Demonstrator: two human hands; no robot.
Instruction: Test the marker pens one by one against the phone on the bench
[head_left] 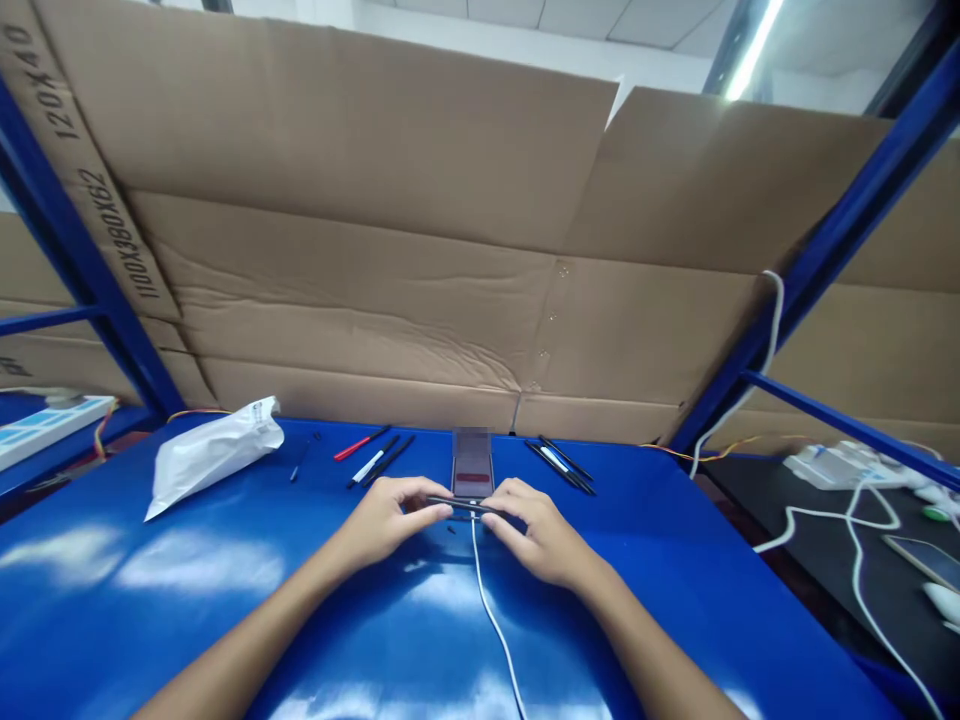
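Left hand (394,515), right hand (540,530): thumbs and fingers pinching opposite ends of black pen (466,504), above desk (225,620), between side edges. Just beyond: phone (472,458). White cable (489,605) running toward near edge. Pens (562,466) near far edge; white bag (217,450) toward far left corner.

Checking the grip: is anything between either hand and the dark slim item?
Nothing visible: the left hand and right hand both hold the dark slim item. The white cable shows between the hands.
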